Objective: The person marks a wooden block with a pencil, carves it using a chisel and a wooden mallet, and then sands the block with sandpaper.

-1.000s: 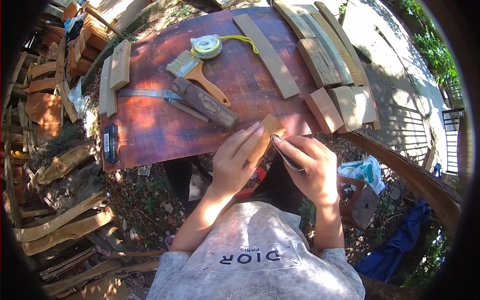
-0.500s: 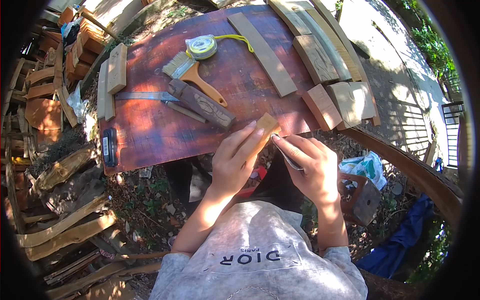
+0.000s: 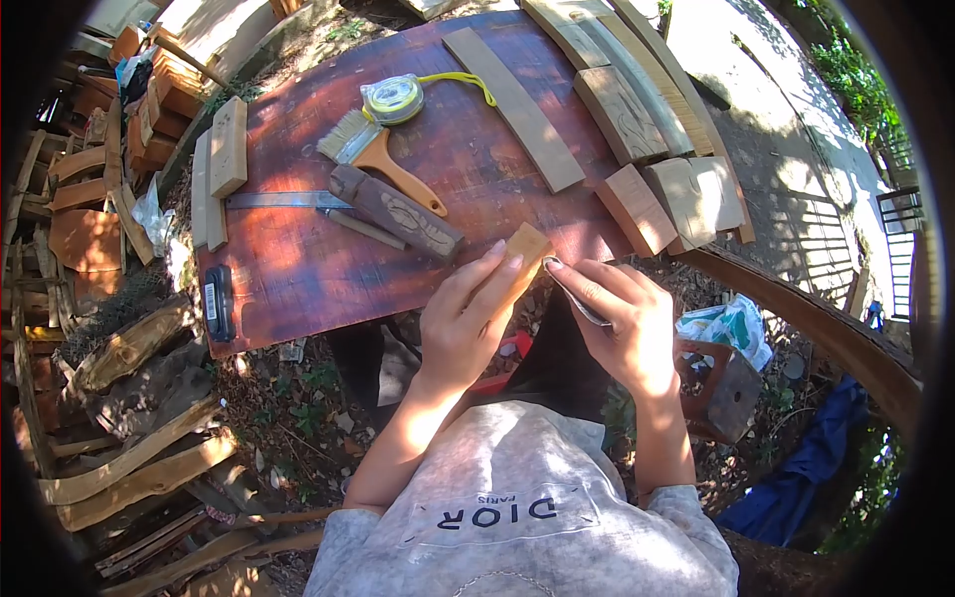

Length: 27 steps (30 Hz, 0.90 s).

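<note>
Left hand (image 3: 463, 323) grips the wood block (image 3: 524, 249), fingers closed along its side, at the near edge of the surface (image 3: 298, 259). Right hand (image 3: 627, 333) pinches sandpaper (image 3: 577, 303) against the block's lower end. Sanding looks mid-way: the visible face is pale, the rest is hidden. The block's long axis is diagonal, its free end pointing away over the surface.

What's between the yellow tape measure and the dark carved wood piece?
A paintbrush lies between the tape measure and the carved wood piece, shown in the head view.
</note>
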{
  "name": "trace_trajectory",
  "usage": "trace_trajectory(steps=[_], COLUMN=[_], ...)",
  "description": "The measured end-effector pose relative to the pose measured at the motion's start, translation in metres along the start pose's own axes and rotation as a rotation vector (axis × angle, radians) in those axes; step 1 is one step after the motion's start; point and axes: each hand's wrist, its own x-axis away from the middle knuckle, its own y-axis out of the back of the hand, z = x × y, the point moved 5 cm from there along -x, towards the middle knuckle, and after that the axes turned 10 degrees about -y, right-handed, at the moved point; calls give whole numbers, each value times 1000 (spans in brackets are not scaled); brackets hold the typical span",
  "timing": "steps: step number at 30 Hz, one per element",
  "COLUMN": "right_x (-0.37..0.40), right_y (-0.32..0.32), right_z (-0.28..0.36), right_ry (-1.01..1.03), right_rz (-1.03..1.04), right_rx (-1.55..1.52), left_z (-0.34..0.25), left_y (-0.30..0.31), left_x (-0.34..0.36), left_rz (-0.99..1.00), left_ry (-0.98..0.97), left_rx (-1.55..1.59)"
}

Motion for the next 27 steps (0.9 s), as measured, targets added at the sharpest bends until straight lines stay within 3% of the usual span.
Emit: trace_trajectory(steps=[4,7,11,14,17,27], right_x=[2,-4,0,1,0,-5], right_y=[-3,1,-1,-4,-1,2], right_z=[13,3,13,-1,16,6], right_ry=[14,-3,48,-2,56,58], right_rz=[66,-66,89,9,97,45], right_rx=[-25,-22,-13,29,-10,46], left_z=[1,-1,1,-1,2,0], left_y=[0,-2,-4,-2,-3,-3], left_x=[-2,0,2,2,2,0], left_rz=[-7,-11,-28,30,-20,-21], left_ry=[6,27,25,68,20,13], left_rx=[-13,-14,-8,18,-5,-17])
